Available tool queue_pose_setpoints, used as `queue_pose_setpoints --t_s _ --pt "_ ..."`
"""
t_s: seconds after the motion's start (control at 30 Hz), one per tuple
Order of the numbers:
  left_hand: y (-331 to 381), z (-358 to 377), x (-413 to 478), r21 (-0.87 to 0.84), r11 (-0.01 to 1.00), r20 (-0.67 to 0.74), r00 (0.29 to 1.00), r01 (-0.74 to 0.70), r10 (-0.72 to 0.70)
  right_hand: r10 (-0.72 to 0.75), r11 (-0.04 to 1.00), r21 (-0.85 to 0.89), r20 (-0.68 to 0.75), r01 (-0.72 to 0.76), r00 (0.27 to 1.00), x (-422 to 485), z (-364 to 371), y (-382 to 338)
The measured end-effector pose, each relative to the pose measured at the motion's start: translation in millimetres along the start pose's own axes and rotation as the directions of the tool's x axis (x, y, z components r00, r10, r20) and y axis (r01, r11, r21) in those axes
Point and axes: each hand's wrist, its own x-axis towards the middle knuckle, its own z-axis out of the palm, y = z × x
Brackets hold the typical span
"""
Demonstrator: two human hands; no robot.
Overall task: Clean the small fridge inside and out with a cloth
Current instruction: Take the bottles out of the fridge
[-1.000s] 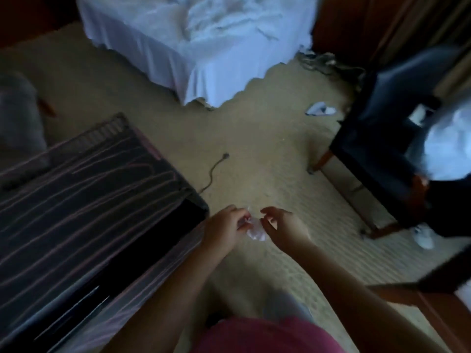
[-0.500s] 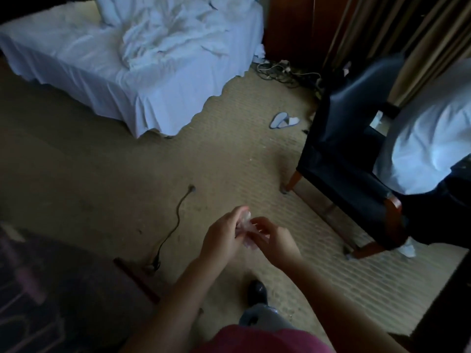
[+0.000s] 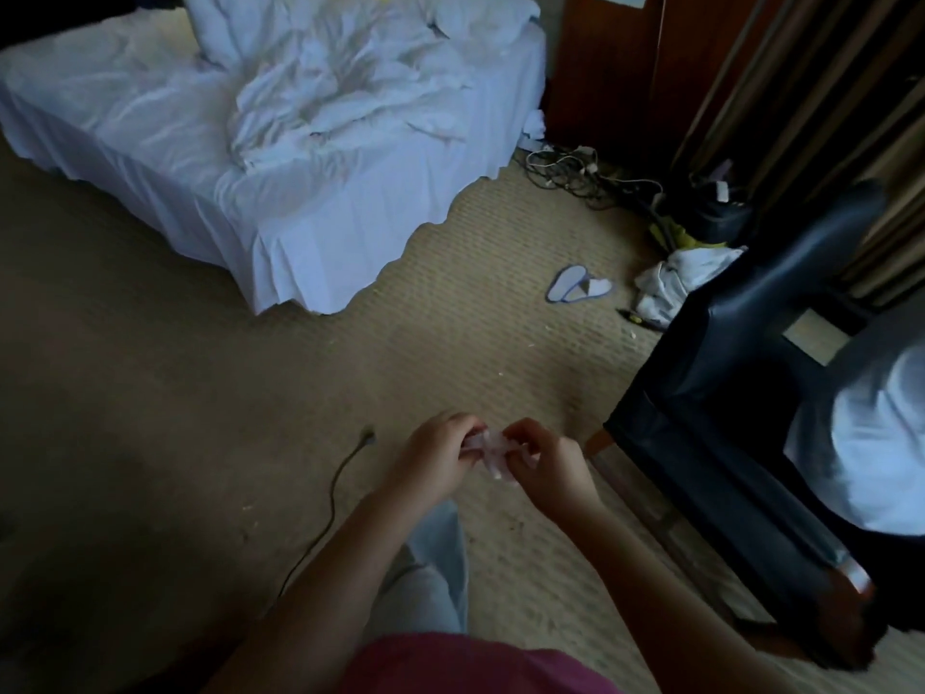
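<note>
Cloth [image 3: 493, 452], small and crumpled, pinched by curled fingers of left hand [image 3: 435, 460] and right hand [image 3: 549, 469], above carpet [image 3: 450, 343]

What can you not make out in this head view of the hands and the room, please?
- Small pale item: head view, mostly covered by the fingers of the left hand and right hand; cloth or wrapper, cannot tell.
- Fridge: head view, outside the frame.
- White shape on the dark chair: cut by the right edge, blurred.
- Cable: lower end hidden behind the left forearm.
</note>
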Motion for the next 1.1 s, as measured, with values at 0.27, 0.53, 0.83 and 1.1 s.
queue_pose_setpoints --t_s 0.27,0.53,0.83,1.1 --pt "-63 -76 233 -0.017 0.991 0.088 0.987 -0.132 0.133 0.103 0.995 0.013 -0.137 -0.102 0.985 214 -26 -49" --pt "-52 -87 431 -0.005 0.959 0.159 0.947 -0.282 0.279 0.286 0.957 0.123 -0.293 -0.261 0.912 354 -81 -38" --pt "-29 -68 646 0.108 0.95 0.279 0.926 -0.292 0.253 0.385 0.921 0.196 -0.347 -0.336 0.855 562 -169 28" --pt "47 -36 838 0.061 0.936 0.317 0.895 -0.348 0.312 0.426 0.904 0.243 -0.444 -0.352 0.788 692 -278 72"
